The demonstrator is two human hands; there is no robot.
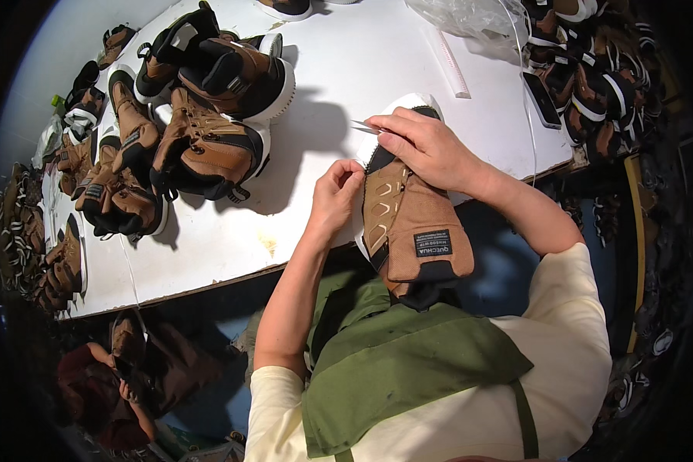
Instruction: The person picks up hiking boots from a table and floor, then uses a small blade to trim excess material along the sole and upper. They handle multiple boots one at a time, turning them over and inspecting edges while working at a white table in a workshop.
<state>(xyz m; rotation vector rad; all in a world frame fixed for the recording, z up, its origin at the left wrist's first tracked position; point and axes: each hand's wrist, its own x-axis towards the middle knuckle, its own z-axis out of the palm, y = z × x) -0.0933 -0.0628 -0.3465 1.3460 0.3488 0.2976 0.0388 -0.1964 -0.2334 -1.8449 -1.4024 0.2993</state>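
A brown boot (431, 202) with a white sole lies before me at the table's near edge, its toe pointing away and its heel overhanging towards my green apron. My right hand (433, 151) rests over the front of the boot. Between its thumb and fingers is a thin, pointed metal tool (363, 126), whose exact kind I cannot make out. At the boot's left side, where the upper meets the sole, the thumb and fingertips of my left hand (336, 196) are pinched together. Whatever lies between those fingertips is hidden.
Several brown-and-black boots (212, 142) are heaped on the white table (231, 258) at the left. Towards the back right lie a ruler (448, 65), a plastic bag (476, 19) and a dark phone (541, 100). More shoes (593, 88) crowd the right edge. Another person (104, 385) handles a shoe at lower left.
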